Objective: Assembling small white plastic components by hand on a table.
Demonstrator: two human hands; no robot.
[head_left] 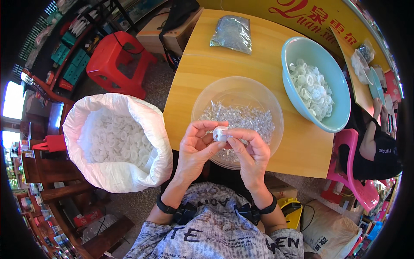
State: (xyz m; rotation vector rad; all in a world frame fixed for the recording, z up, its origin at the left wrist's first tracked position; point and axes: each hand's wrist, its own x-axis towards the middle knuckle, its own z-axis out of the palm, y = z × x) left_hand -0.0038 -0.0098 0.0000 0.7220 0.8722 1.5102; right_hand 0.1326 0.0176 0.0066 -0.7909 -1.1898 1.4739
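Note:
A small round white plastic part (220, 134) with a dark opening is held up over the near side of a clear plastic tub. My left hand (196, 144) grips it between thumb and fingers. From the other side, my right hand (251, 151) pinches at the part's right edge; whether a tiny clear piece is also between those fingertips is too small to tell. Many small clear plastic pieces (254, 121) lie inside the clear tub (202, 96), below both hands.
A light-blue basin (288, 82) of white round parts stands right on the wooden table (185, 86). Toward the back lies a clear bag (231, 34). Left of the table, a white sack (114, 175) holds more white parts. A red stool (116, 60) is beyond; another person (371, 146) sits right.

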